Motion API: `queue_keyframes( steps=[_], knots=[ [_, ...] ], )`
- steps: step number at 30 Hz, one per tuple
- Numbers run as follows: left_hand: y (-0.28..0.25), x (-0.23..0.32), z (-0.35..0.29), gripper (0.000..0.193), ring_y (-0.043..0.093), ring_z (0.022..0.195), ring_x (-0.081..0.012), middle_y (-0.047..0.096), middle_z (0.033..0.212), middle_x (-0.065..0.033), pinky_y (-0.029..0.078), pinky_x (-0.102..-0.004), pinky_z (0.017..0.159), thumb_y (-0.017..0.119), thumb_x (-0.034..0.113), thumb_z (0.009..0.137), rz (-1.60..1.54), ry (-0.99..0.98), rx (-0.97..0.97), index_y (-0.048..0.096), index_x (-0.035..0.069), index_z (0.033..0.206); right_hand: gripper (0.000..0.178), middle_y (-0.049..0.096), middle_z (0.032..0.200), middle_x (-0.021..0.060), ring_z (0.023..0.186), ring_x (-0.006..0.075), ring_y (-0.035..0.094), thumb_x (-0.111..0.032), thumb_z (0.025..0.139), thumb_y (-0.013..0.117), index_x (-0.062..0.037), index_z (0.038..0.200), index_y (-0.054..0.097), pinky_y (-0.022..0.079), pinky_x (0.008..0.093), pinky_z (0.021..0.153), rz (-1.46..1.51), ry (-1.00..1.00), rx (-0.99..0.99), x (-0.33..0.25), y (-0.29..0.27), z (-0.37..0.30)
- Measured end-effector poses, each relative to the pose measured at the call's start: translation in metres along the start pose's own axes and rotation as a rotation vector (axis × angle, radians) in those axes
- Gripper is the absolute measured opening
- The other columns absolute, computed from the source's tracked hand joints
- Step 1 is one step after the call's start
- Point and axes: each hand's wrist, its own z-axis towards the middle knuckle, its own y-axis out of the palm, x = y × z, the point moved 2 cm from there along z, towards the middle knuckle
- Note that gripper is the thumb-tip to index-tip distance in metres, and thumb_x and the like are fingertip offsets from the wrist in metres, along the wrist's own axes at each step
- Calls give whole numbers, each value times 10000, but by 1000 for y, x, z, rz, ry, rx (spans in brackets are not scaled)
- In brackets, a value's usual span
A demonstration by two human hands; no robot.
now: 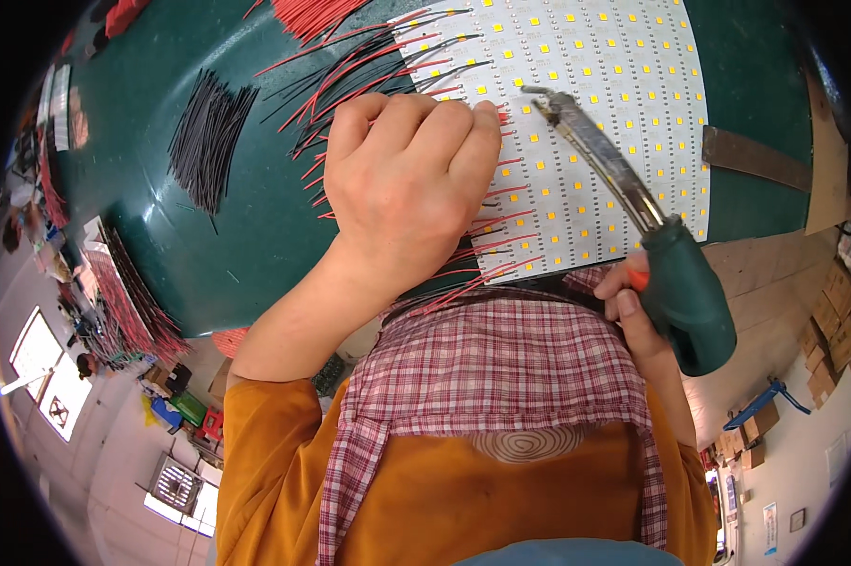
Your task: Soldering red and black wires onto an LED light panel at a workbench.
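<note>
My left hand [411, 174] is closed, knuckles up, over the left edge of a white LED board sheet [595, 141] with rows of yellow chips. Its fingertips are hidden; bits of red wire show beside them. Red and black wires [350, 75] run from the board's left edge, above and below this hand. In my right hand [638, 316] is a soldering gun [694, 292] with a green handle, an orange trigger and a long metal barrel. The bent tip points left over the board, a little right of my left hand; whether it touches cannot be seen.
On the green table mat [161, 113] lie a bundle of black wires [208, 141] and, at the back, a pile of red wires [312, 11]. Wired strips [128, 292] hang over the left edge. A flat brown bar [756, 158] sits right of the board.
</note>
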Motion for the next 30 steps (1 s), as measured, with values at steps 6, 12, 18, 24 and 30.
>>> queue_keyframes(
  steps=[6,12,18,24,30],
  knots=[
    [-6,3,1,140,576,738,-144,566,772,20,418,-327,707,659,116,699,2,-25,-45,638,86,834,72,633,814,71,759,156,595,-24,851,585,1,910,617,485,283,682,-38,27,-11,-5,1,4],
    [-4,-10,14,179,558,744,-176,557,771,2,419,-331,721,623,133,682,-84,-90,-102,649,92,854,48,645,790,68,738,174,614,-16,857,576,-14,874,621,490,296,697,-37,-4,15,-13,4,10],
    [2,-12,9,202,564,742,-184,562,778,-13,441,-319,663,623,120,659,-79,-63,-51,646,74,854,41,646,740,59,720,198,624,-9,852,586,-31,836,616,482,313,738,-241,-94,-11,-15,6,15],
    [6,-11,7,235,548,717,-191,552,784,-20,459,-293,565,615,100,624,-87,-91,-51,627,63,855,50,646,738,54,722,197,627,-3,836,597,-31,870,620,484,318,732,-139,-23,32,-14,10,14],
    [7,-11,7,223,544,726,-187,534,781,-22,474,-278,536,608,96,618,-52,-97,-43,612,69,840,80,643,769,62,729,170,617,-25,843,601,-23,922,618,485,302,695,-425,-81,-71,-17,6,16]
  ],
)
